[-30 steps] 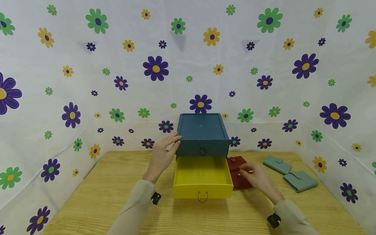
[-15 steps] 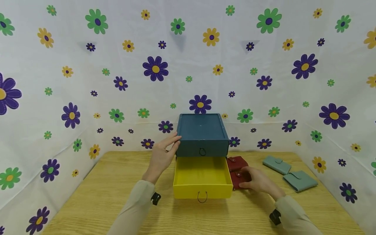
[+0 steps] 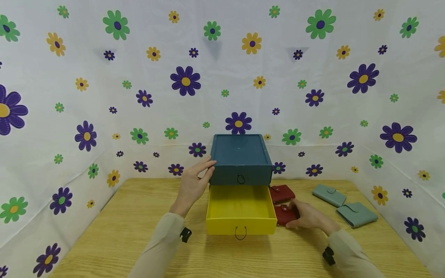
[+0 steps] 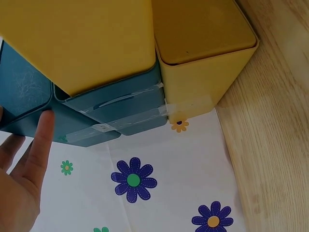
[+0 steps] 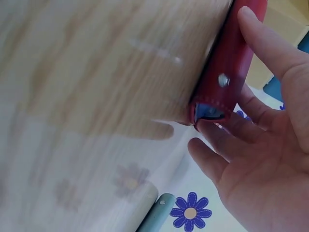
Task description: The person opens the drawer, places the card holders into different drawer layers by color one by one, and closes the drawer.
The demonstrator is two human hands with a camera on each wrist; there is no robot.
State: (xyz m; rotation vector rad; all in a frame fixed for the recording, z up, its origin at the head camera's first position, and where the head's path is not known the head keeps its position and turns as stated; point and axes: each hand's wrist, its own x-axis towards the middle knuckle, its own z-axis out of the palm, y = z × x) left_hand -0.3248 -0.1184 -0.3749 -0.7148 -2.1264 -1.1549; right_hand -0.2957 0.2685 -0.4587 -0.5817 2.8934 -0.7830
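My right hand grips the nearer red wallet, thumb at its near edge and fingers at the far one. The right wrist view shows this red wallet side-on, with a metal snap and the thumb on its edge. Just behind it lies a second red wallet. My left hand rests its fingertips against the left side of the blue top drawer. In the left wrist view, one finger touches the blue wall. Below the blue drawer, a yellow drawer is pulled out, its visible inside bare.
Two pale green wallets lie on the wooden table farther right. Clear tape joins the drawer unit's sections, including a lower yellow section. A flowered cloth stands behind and along both sides.
My right hand has come down from above the red wallets, spread its fingers and taken hold of the nearer one, now slightly apart from the other. The left hand stays put.
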